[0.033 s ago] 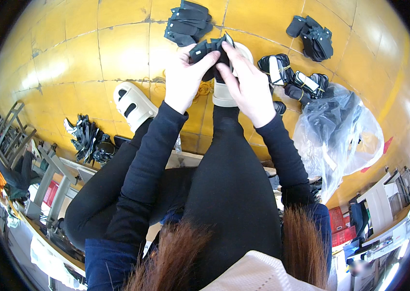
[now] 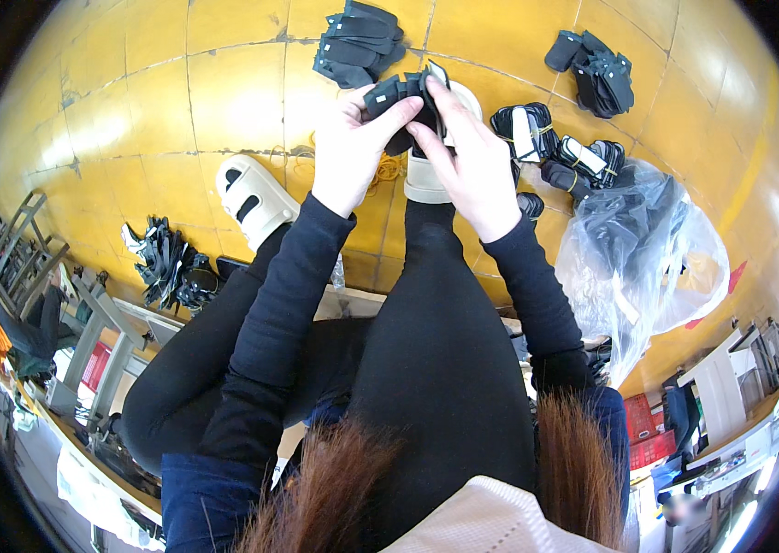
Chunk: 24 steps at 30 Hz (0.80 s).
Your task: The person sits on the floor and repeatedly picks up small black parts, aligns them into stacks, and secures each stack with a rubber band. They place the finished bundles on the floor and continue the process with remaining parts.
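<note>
Between my two hands, above the right slipper, is a small stack of black fabric pieces (image 2: 391, 91) with a small white tag at one edge. My left hand (image 2: 354, 152) is closed on the stack's left side, its thumb laid across the front. On the other side my right hand (image 2: 471, 157) pinches the stack's right edge between thumb and fingers. A pale edge shows beside the right fingertips. The fingers partly cover the pieces, so their full shape is hidden.
Loose black pieces lie in piles at the top (image 2: 357, 46) and upper right (image 2: 601, 78). Banded bundles (image 2: 526, 132) sit right of my hands, beside a clear plastic bag (image 2: 657, 258). Yellow rubber bands (image 2: 388, 173) lie near the beige slippers (image 2: 257, 205). Black straps (image 2: 166, 267) are heaped at left.
The stack and both hands have shifted very slightly to the right. My grip looks the same, and the things on the floor have not moved.
</note>
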Each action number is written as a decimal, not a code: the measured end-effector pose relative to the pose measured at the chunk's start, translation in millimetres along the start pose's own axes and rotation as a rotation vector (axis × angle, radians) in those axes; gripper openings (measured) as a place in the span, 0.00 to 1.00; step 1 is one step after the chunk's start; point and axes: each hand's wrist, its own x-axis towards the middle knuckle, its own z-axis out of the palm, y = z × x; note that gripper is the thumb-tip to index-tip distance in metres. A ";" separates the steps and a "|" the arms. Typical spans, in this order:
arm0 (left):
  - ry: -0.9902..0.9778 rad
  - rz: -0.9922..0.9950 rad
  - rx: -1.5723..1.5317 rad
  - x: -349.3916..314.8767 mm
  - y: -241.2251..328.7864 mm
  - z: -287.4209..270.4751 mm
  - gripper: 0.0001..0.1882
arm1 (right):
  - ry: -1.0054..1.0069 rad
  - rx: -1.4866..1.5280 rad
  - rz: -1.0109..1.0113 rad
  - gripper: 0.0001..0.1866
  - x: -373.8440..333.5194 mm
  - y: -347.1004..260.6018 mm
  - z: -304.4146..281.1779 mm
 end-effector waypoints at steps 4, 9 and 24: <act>-0.034 -0.037 -0.166 -1.9 2.8 -3.8 0.13 | 0.061 0.176 0.056 0.20 3.6 4.2 0.1; -0.071 -0.087 -0.181 4.3 12.1 -8.3 0.13 | 0.056 0.228 0.089 0.18 13.0 -1.5 -3.4; -0.072 0.044 -0.032 2.1 11.9 -8.0 0.13 | 0.026 0.431 0.218 0.07 14.8 4.6 -1.4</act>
